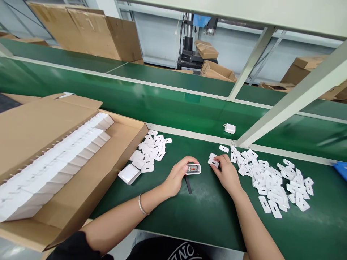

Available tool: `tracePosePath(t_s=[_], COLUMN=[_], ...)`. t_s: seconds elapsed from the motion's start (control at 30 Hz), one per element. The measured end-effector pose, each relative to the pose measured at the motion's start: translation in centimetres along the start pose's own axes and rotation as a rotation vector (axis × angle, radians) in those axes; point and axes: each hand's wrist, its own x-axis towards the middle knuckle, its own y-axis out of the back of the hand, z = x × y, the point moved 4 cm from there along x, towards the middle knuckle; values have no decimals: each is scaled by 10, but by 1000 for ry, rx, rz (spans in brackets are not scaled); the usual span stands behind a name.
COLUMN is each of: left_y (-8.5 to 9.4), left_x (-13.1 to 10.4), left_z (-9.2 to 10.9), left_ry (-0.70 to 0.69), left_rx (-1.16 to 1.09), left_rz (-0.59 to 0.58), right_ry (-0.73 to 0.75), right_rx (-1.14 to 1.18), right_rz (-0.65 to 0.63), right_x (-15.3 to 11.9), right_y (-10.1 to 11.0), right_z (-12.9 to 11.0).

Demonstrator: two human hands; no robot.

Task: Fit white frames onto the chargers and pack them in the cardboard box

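My left hand (176, 175) is closed around a white charger housing (199, 168). Its open end faces me and shows a circuit board with an orange-red part inside. A flat black stick (188, 185) lies on the bench just below it. To the right, my right hand (226, 171) has thumb and fingers closed on a small white slotted cover plate (213, 161), low over the bench; another plate seems to lie against it. Beyond my right hand spreads a large pile of similar plates (271, 180). A smaller pile (148, 151) lies left of my left hand, beside another white housing (129, 174).
On the left stands an open cardboard box (119, 144) holding a row of white chargers (62, 159). A white plug charger (230, 128) sits behind the bench rail. A slanted metal post (284, 97) rises at the right. A blue object (341, 169) shows at the right edge.
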Motion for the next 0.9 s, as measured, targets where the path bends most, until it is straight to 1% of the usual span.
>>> tracePosePath(t_s=[0.07,0.13,0.2,0.27,0.33,0.4,0.5,0.57,0.63,0.73,0.83,0.9], left_y=[0,-1,-1,-1,-1,-1,-3,-4,-6,-9,-13,-14], left_x=[0,1,1,2,2,3,4,4,3,3,3,2], left_z=[0,-3,-7,-11,-13,-12,-7,-3,-1,0,-1,-3], left_ry=[-11,6,44,92,124,135,107,75,43,9,2,-7], left_rx=[-20,-13,22,71,125,175,249,314,376,439,448,405], left_rz=[-2,-3,-2,-4,-13,-28,-59,-81,-92,-114,-143,-144], right_ry=[24,42,51,39,0,-72,-158,-152,-103,-19,25,13], right_rx=[-15,-23,-3,61,195,406,743,871,893,815,762,768], right_rz=[-2,-1,10,49,104,121,68,3,-35,-2,10,20], right_x=[0,1,2,3,4,3,0,-4,-8,-13,-17,-17], right_y=[0,0,0,3,8,11,11,10,10,11,9,6], right_z=[-3,-6,-9,-12,-14,-16,-25,-38,-51,-66,-71,-69])
